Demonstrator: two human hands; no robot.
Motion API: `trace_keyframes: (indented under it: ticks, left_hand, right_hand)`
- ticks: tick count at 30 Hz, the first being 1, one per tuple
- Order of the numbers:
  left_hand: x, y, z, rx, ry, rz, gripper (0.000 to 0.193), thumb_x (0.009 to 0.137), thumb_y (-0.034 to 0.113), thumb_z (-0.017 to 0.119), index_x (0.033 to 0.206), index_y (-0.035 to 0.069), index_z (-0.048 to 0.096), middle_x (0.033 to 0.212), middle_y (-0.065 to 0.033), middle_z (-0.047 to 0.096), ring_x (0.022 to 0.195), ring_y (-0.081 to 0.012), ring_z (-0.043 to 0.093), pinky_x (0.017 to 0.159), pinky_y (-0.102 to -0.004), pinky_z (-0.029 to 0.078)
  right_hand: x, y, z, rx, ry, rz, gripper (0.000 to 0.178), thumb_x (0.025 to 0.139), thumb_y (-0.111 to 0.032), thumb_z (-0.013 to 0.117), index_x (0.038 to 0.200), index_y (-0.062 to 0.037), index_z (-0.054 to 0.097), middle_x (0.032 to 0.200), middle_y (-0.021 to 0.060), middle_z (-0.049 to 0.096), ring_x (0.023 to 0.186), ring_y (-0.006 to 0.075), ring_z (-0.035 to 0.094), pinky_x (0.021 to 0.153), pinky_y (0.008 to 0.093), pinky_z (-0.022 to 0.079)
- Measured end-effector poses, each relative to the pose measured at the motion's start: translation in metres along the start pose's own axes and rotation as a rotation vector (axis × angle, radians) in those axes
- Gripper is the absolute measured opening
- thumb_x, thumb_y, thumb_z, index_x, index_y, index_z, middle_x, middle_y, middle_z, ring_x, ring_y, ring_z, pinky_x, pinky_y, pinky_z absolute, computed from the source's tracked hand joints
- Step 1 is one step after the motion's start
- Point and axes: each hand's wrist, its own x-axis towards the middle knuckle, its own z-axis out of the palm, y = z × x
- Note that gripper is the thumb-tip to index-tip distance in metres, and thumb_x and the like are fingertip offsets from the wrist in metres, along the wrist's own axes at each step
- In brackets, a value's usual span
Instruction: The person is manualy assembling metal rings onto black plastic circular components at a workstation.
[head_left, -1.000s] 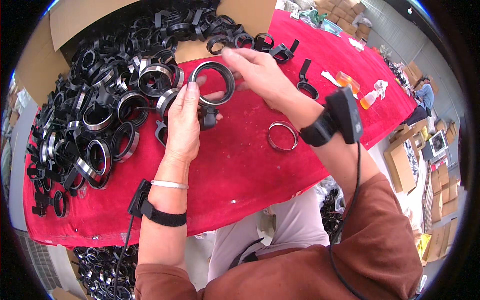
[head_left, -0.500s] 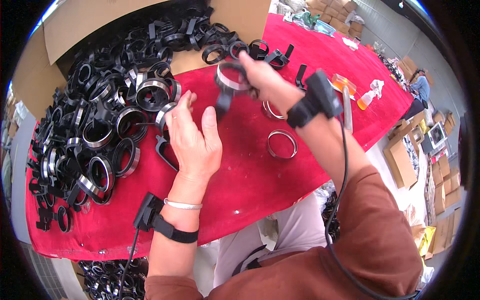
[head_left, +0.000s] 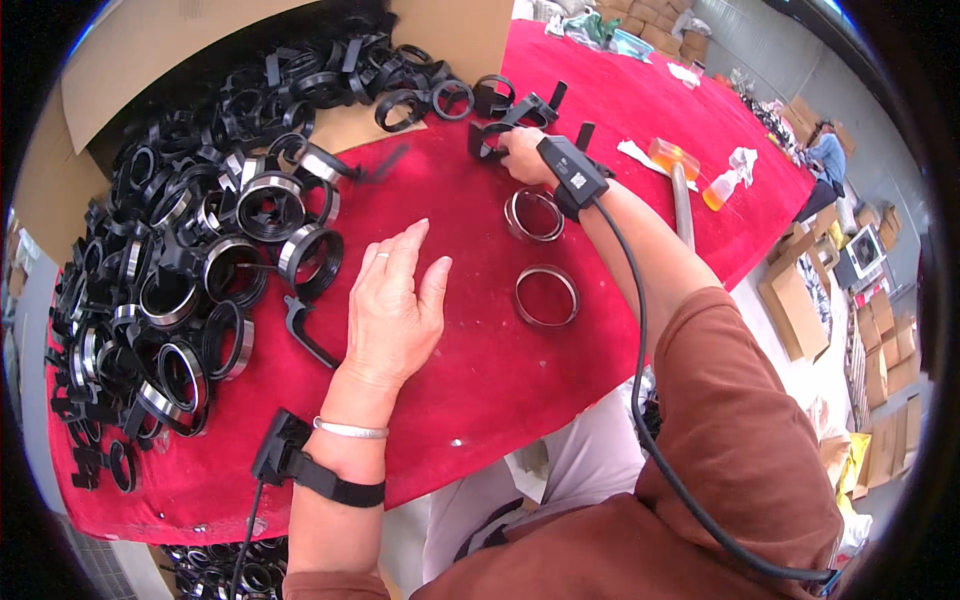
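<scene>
My left hand is spread open above the red cloth, fingers pointing toward twelve o'clock and thumb apart from them, with nothing in it. At one o'clock from it, my right hand is at a black ring on the far part of the table, fingers bent down beside it. The ring is partly hidden by them, and I cannot tell whether they grip it or only touch it.

Just beyond my right hand, at twelve o'clock, lies a tabbed black piece. At ten o'clock from that hand, two more black rings rest near the cardboard box.

From my left hand, one thin metal band lies at two o'clock and another metal band at three, the two apart from each other. Between eight and nine o'clock, a curved black strip lies just beside the heap of black and silver rings, which spreads from eight round to eleven. A dark strip shows blurred at the heap's edge, at twelve o'clock.

At three o'clock from my right hand is a mallet with an amber head, and just past it a bottle of orange liquid.
</scene>
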Motion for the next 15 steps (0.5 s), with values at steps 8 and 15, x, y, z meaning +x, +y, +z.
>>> trace_keyframes:
  ticks: [8,15]
  left_hand:
    - [0.011,0.028,-0.007,0.52,-0.055,0.244,0.063,0.07,0.012,0.072,0.128,0.004,0.047,0.125,-0.0123,0.048,0.117,-0.0297,0.044,0.105,-0.0512,0.027]
    - [0.003,0.008,-0.005,0.472,-0.214,-0.08,0.053,0.076,0.016,0.068,0.12,-0.002,0.047,0.084,-0.0151,0.063,0.094,-0.0298,0.059,0.092,-0.0431,0.04]
  right_hand:
    - [-0.093,-0.112,-0.116,0.093,0.032,-0.694,0.02,0.074,-0.01,0.059,0.092,-0.0032,0.064,0.087,0.0162,0.063,0.085,0.0344,0.059,0.078,0.042,0.046]
    - [-0.109,-0.074,-0.098,0.246,0.241,-0.2,0.054,0.073,-0.036,0.071,0.108,0.0038,0.059,0.092,0.0189,0.064,0.09,0.0322,0.062,0.08,0.0385,0.048]
